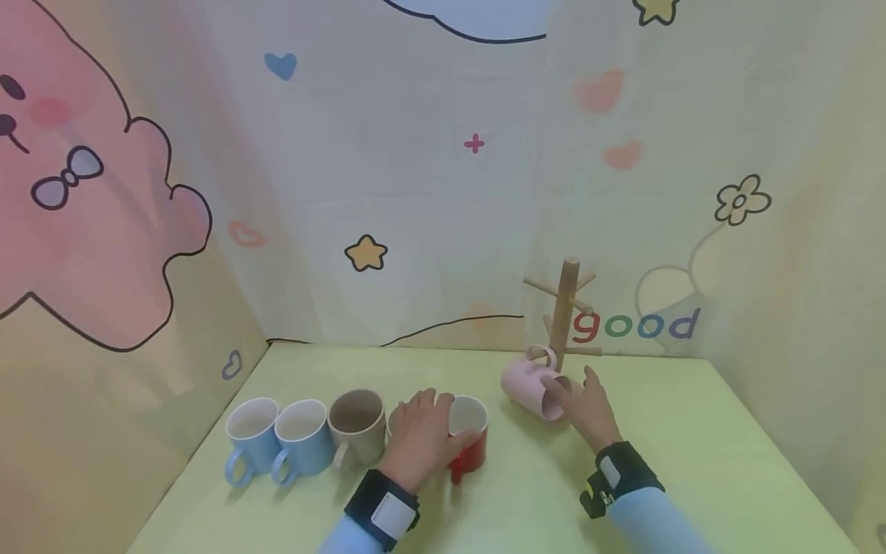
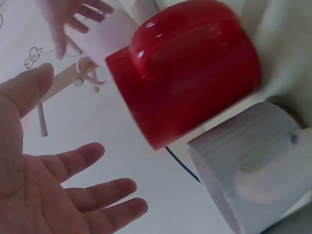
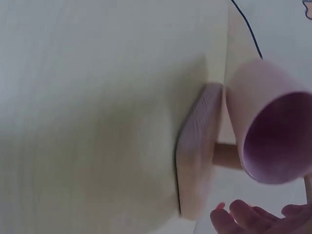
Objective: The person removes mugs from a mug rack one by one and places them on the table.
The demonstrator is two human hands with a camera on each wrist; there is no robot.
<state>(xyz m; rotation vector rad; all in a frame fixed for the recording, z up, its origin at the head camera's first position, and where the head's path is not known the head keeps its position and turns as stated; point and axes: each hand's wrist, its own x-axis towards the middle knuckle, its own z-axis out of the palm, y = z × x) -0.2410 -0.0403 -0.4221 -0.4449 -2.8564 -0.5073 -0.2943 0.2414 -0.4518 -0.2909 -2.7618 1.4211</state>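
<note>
My left hand (image 1: 424,435) is over the row of mugs, fingers spread and holding nothing. It is nearest the red mug (image 1: 476,452), whose rim stands just beyond the thumb. Mostly hidden behind that hand is a pale mug, seen as a greyish-white mug (image 2: 248,165) in the left wrist view. A pink mug (image 1: 524,385) hangs tilted by its handle low on a wooden mug tree (image 1: 566,308), its mouth facing my right hand (image 1: 588,408). In the right wrist view, the right fingers (image 3: 243,214) are loosely bent just beside the pink mug's rim, apart from it.
Two light blue mugs (image 1: 258,438) and a taupe mug (image 1: 361,438) stand left of my left hand, handles toward me. Bare pegs (image 1: 540,286) stick out from the upper trunk. A printed cloth backdrop (image 1: 415,154) rises behind the pale green table (image 1: 692,462).
</note>
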